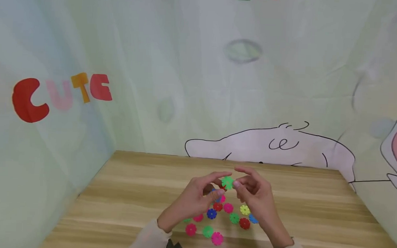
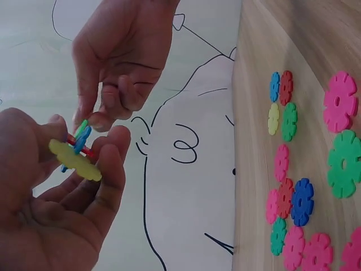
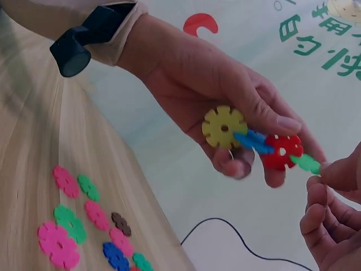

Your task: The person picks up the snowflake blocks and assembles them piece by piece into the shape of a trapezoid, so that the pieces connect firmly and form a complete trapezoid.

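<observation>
My left hand (image 1: 199, 199) holds a short chain of flower-shaped plastic snowflake discs above the table. In the right wrist view the chain runs from a yellow disc (image 3: 214, 138) through a blue disc (image 3: 254, 142) to a red disc (image 3: 273, 156). At its far end a green disc (image 3: 306, 164) meets the red one's edge; how deep it sits in the slot cannot be told. Thumb and fingers of my right hand (image 1: 259, 197) pinch that green disc, while its index finger stretches out above.
Loose discs lie below the hands on the wooden table (image 1: 133, 209), among them a dark blue disc (image 1: 211, 214), a red disc (image 1: 244, 223), a yellow disc (image 1: 244, 209) and a pink disc (image 1: 217, 238). A printed cloth wall (image 1: 186, 83) stands behind the table and along its sides.
</observation>
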{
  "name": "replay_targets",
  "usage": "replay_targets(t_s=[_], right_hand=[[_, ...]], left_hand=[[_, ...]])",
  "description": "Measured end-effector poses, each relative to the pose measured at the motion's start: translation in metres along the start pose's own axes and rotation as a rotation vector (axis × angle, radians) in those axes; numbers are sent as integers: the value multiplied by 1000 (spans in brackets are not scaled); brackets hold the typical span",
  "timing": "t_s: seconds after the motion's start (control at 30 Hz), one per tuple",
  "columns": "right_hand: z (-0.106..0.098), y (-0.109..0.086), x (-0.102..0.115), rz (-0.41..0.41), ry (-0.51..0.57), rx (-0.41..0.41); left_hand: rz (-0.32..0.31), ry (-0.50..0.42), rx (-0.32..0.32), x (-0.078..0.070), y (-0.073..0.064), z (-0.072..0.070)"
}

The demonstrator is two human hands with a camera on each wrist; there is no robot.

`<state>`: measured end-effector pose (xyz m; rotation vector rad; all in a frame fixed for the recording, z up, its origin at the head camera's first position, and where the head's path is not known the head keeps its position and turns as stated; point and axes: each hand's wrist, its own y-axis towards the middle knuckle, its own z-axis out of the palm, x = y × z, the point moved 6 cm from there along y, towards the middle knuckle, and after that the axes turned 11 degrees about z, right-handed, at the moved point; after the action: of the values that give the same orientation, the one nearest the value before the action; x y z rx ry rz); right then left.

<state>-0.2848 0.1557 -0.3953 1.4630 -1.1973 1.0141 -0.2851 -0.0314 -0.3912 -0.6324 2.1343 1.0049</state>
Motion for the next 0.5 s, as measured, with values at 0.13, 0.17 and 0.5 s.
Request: replay_targets(t_s=[0.13,0.17,0.5], right_hand=[[-12,1,-17,77,-16,-45],[-15,1,-23,103,-26,-55],[-26,-1,-76,180,-370,-25]], left_hand=[[-30,14,6,1,0,-1],[-34,14,4,1,0,-1],[-37,-21,-52,2,0,-2]])
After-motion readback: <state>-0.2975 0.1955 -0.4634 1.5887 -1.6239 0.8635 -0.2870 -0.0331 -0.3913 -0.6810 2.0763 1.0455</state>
